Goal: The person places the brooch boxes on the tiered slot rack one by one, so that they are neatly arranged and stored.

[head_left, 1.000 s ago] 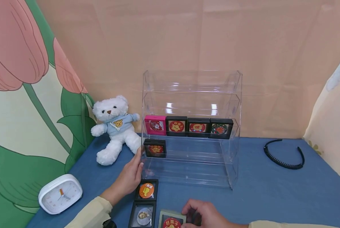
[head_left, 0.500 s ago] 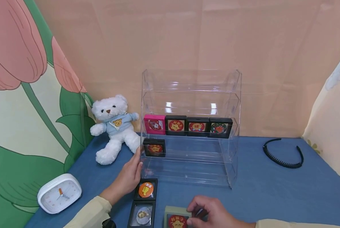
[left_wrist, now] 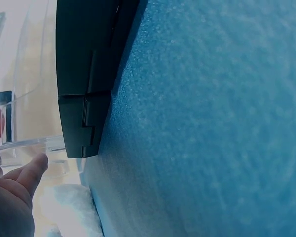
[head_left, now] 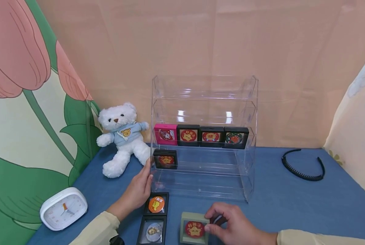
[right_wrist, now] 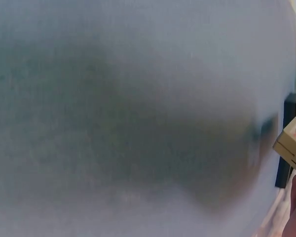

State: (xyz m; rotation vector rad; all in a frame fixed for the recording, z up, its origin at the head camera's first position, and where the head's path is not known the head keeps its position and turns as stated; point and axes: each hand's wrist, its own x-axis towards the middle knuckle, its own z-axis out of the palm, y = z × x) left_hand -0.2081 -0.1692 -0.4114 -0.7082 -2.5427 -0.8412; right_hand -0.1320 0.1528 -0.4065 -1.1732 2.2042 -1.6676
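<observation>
My right hand (head_left: 236, 221) pinches the right side of a pale green display box (head_left: 194, 217) with a red round badge inside. In the right wrist view this box (right_wrist: 292, 143) is tilted above the cloth, with the thumb below it. My left hand (head_left: 136, 189) rests with straight fingers against the left side of the clear acrylic rack (head_left: 201, 166). Two black display boxes lie in front of the rack, one with an orange badge (head_left: 156, 204) and one with a pale badge (head_left: 154, 232). The left wrist view shows a black box edge (left_wrist: 89, 69) close by.
The rack's middle tier holds a pink box (head_left: 166, 134) and several black boxes; one black box (head_left: 165, 159) stands a tier lower. A white teddy bear (head_left: 121, 136) sits left of the rack, a white clock (head_left: 64, 208) at front left. A black headband (head_left: 303, 175) lies right.
My right hand has lifted the pale green box and moved it up and to the right, nearer the rack. The left hand stays against the rack.
</observation>
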